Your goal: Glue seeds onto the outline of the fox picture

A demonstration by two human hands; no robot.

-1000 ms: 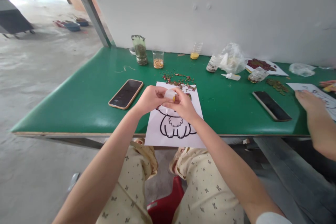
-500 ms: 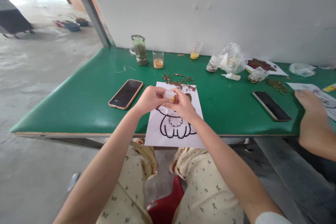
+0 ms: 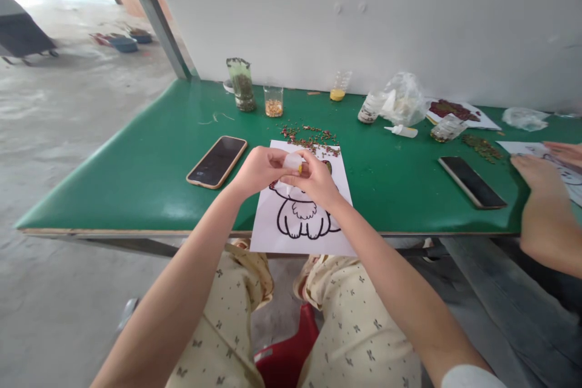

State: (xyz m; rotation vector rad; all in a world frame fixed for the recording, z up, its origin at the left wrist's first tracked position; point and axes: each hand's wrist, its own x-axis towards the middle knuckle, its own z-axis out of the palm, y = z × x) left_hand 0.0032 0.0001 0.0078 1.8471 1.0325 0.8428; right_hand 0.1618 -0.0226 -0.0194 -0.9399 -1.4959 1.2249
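Over the upper part of a paper drawing [image 3: 266,227], both my hands are closed around a small white bottle [image 3: 292,161] that has a yellow bit at its right end. My left hand [image 3: 257,171] wraps its left side, and my right hand [image 3: 317,179] pinches near the yellow end. Fingers cover most of the bottle. The drawing shows a black-outlined animal, with dark bits filling its ears. Beyond its top edge lie scattered reddish and green grains [image 3: 311,138], some on the paper.
A phone [image 3: 218,161] lies left of the paper, another phone [image 3: 471,182] to the right. Behind stand a green container [image 3: 243,88], a cup of kernels [image 3: 273,103] and a yellow-filled cup [image 3: 337,92]. A glue bottle [image 3: 402,131] lies right. Another person's arm [image 3: 543,206] rests at the right.
My hands keep nearly the same place and grip on the bottle. At the far right, the other person's second hand has come into view over their paper.
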